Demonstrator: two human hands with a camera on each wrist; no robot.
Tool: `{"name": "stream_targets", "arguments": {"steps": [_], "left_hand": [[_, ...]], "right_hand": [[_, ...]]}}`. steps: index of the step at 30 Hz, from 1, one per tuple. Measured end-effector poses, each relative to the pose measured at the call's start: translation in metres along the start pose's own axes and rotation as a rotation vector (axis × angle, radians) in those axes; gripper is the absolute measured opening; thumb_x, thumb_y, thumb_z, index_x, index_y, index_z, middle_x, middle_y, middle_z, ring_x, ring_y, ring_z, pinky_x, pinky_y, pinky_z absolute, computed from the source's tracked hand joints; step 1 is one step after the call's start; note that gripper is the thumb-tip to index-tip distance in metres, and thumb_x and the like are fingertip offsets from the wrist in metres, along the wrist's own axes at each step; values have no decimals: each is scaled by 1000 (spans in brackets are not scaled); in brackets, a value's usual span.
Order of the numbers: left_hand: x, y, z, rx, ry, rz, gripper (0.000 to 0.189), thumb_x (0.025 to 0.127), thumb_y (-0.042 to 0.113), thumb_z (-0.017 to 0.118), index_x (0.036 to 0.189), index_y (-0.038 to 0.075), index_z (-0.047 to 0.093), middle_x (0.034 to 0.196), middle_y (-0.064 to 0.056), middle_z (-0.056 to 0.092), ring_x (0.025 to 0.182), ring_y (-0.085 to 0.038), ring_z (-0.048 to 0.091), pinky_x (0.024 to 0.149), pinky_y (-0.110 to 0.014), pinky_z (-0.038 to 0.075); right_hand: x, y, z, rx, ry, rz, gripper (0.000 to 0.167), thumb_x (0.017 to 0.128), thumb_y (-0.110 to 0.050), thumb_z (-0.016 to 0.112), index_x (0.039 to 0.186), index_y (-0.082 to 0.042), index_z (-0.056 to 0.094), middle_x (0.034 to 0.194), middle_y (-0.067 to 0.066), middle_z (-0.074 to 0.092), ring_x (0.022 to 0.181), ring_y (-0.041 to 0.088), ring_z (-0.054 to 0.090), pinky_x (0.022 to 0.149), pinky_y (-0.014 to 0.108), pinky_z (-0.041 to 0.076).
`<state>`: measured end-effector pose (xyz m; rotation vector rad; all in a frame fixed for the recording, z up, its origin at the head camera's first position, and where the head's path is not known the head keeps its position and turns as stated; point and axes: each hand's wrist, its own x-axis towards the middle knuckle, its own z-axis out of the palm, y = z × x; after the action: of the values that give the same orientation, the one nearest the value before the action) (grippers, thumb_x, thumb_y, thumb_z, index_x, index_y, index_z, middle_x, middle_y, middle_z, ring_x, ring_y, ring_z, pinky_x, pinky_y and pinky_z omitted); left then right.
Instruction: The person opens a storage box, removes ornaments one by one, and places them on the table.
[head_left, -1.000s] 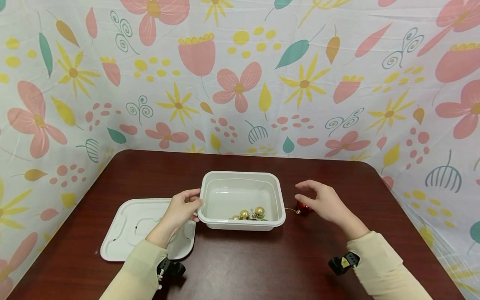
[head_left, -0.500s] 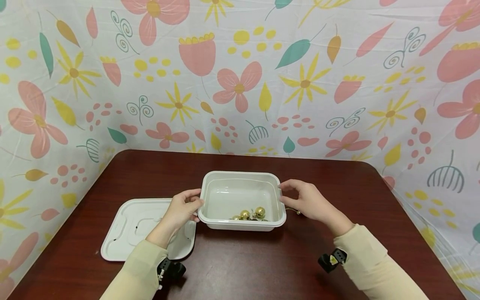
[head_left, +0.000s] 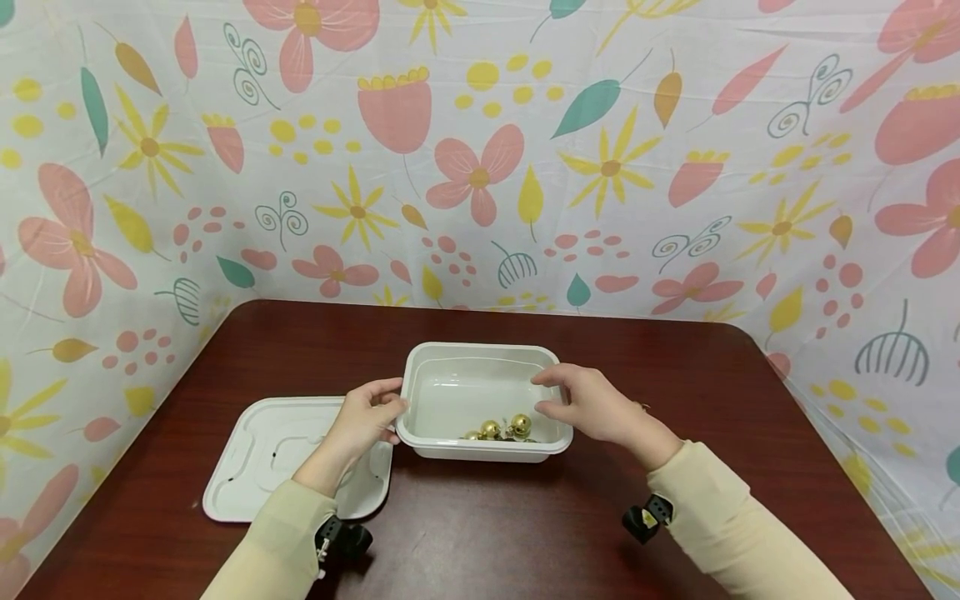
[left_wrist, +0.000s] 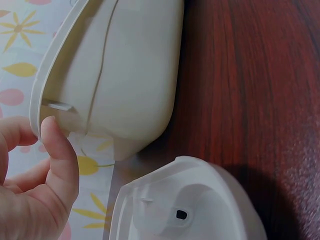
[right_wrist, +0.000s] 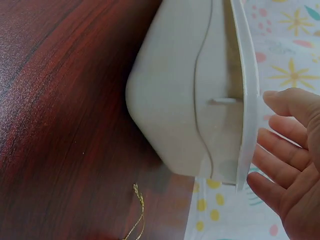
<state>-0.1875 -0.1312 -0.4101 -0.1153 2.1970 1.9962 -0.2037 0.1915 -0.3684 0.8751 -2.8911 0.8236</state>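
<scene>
A white plastic storage box (head_left: 480, 450) stands uncovered on the table. At its left edge my left hand (head_left: 362, 425) pinches the rim, with the thumb at the outside in the left wrist view. Several small gold baubles (head_left: 520, 426) lie on the box's floor near its front wall. My right hand (head_left: 592, 407) hovers over the right rim, its fingers loosely bent and spread, holding nothing. In the right wrist view, its fingertips are right at the rim (right_wrist: 250, 100). A gold string (right_wrist: 142, 210) lies on the table below; the red bauble is hidden by the right hand in the head view.
The white lid (head_left: 247, 462) lies flat to the left of the box, partly under my left forearm. Dark red-brown table (head_left: 480, 533) surrounds both. A flower-patterned cloth (head_left: 480, 267) hangs behind and at the sides.
My right hand has moved left, from above the red bauble to the box's right rim and over its opening. The left hand has stayed at the left rim.
</scene>
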Motion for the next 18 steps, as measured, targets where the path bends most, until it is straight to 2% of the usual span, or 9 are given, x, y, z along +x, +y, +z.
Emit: {"name": "stream_targets", "arguments": {"steps": [5, 12, 18], "left_hand": [[0, 0, 0, 6, 2, 4, 48, 86, 3, 56, 132, -7, 47, 93, -7, 56, 61, -8, 55, 45, -19, 50], [0, 0, 0, 11, 3, 3, 48, 87, 3, 57, 133, -6, 47, 94, -8, 56, 62, -8, 55, 45, -18, 50], [0, -1, 0, 12, 0, 7, 48, 87, 3, 57, 132, -7, 47, 94, -8, 55, 61, -8, 54, 45, -18, 50]], "right_hand": [[5, -7, 4, -41, -55, -28, 34, 85, -18, 69, 116, -5, 64, 114, 7, 66, 107, 25, 62, 90, 41, 53], [11, -14, 11, -100, -158, -46, 33, 87, -17, 66, 117, -5, 62, 116, 7, 64, 107, 24, 61, 91, 40, 52], [18, -17, 19, -209, -212, -82, 30, 87, -18, 66, 114, -4, 64, 115, 8, 65, 109, 23, 60, 93, 38, 51]]}}
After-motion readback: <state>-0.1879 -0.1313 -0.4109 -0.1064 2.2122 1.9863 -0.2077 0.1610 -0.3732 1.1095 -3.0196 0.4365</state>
